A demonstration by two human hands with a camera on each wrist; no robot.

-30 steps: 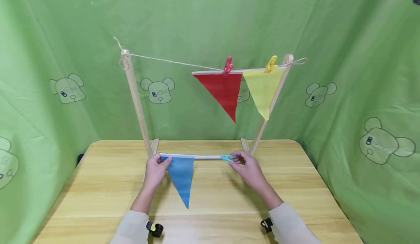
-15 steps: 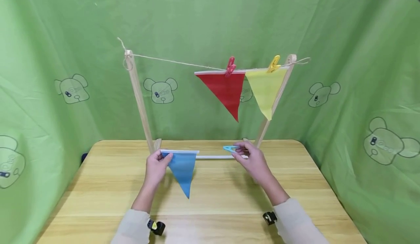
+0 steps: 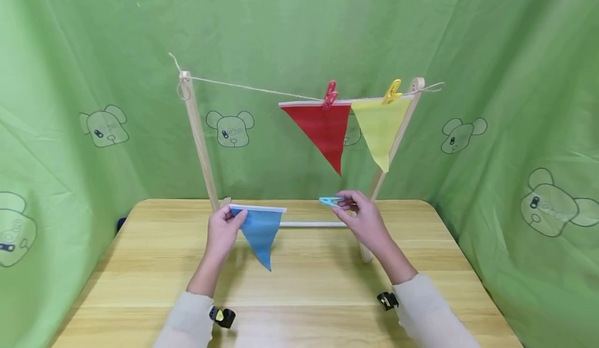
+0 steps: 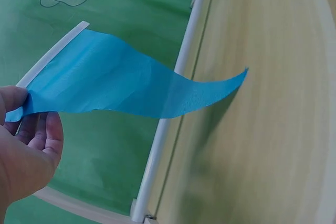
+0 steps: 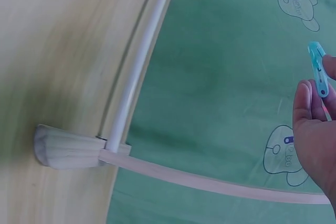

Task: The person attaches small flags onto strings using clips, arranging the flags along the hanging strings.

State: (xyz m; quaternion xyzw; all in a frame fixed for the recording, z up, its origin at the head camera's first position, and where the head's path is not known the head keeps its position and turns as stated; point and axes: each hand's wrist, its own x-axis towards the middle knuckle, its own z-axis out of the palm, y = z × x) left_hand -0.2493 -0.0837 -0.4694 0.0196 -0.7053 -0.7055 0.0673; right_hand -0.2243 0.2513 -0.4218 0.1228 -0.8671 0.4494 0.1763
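My left hand (image 3: 222, 230) pinches the upper left corner of a blue triangular pennant (image 3: 261, 231) along its white top band. The pennant hangs down, and in the left wrist view its tip curls outward. My right hand (image 3: 367, 221) pinches a light blue clothespin (image 3: 330, 201) between thumb and fingers, its nose toward the left. Above both hands a string (image 3: 252, 88) runs between two wooden posts. A red clothespin (image 3: 329, 95) holds a red pennant (image 3: 324, 129) on it, and a yellow clothespin (image 3: 392, 92) a yellow pennant (image 3: 380, 129).
The left post (image 3: 200, 134) and right post (image 3: 402, 129) stand on a wooden table (image 3: 299, 285). Low between them runs a white crossbar (image 3: 311, 224), behind my hands. A green curtain (image 3: 281, 30) with bear prints surrounds the table at the back and sides.
Both hands have risen a little, the left with the blue pennant and the right with the light blue clothespin. The pennant's top band now stands above the white crossbar in the head view.
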